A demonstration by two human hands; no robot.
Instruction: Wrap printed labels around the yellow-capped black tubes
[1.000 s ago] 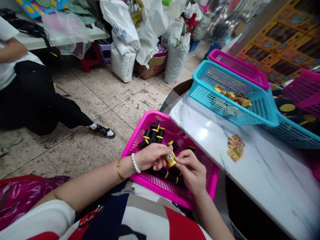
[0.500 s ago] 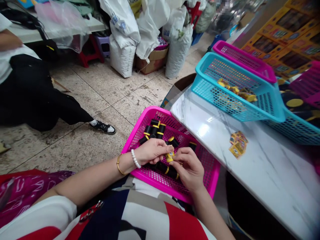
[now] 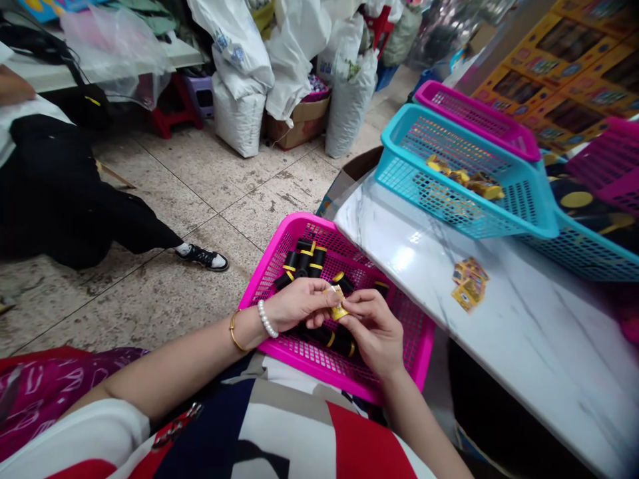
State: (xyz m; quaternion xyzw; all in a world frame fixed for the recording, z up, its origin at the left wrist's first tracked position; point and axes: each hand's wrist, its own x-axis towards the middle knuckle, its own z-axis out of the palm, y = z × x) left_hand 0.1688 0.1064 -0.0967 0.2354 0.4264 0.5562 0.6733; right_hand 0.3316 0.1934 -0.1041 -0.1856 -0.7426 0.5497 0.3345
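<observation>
A small yellow piece (image 3: 339, 310), perhaps a label, is pinched between the left hand (image 3: 299, 304) and right hand (image 3: 375, 330) over the pink basket (image 3: 399, 346) of black rolls (image 3: 303, 260). Beside it a marble tabletop (image 3: 499, 332) is seen, above a tiled floor (image 3: 164, 279).

A small yellow piece (image 3: 339, 309) is pinched between the fingers of the left hand (image 3: 298, 303) and the right hand (image 3: 375, 331), just above a pink basket (image 3: 264, 283) in which black rolls with yellow bands (image 3: 303, 261) are heaped. The basket is set against the near left corner of the marble counter (image 3: 499, 346). Yellow stickers (image 3: 468, 285) are seen mid-counter, and a turquoise basket (image 3: 464, 199) at its far edge.
</observation>
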